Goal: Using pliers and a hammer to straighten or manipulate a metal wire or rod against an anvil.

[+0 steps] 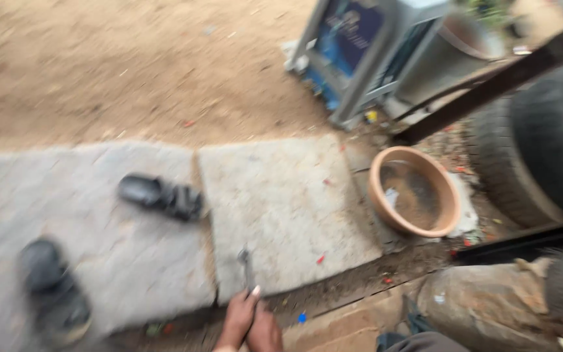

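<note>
Gripping a small metal tool (247,267) at the bottom centre of the frame, one hand (249,322) reaches over the stone slab (281,208).

The picture is blurred: I cannot tell which hand this is, though its fingers look curled shut round the tool's handle, the tool's head resting on the slab's lower edge. No other hand shows. A clay bowl (415,192) holding murky water sits right of centre beside tyres (542,137); two black sandals (161,195) lie lower left. Nothing looks worked on yet.
</note>
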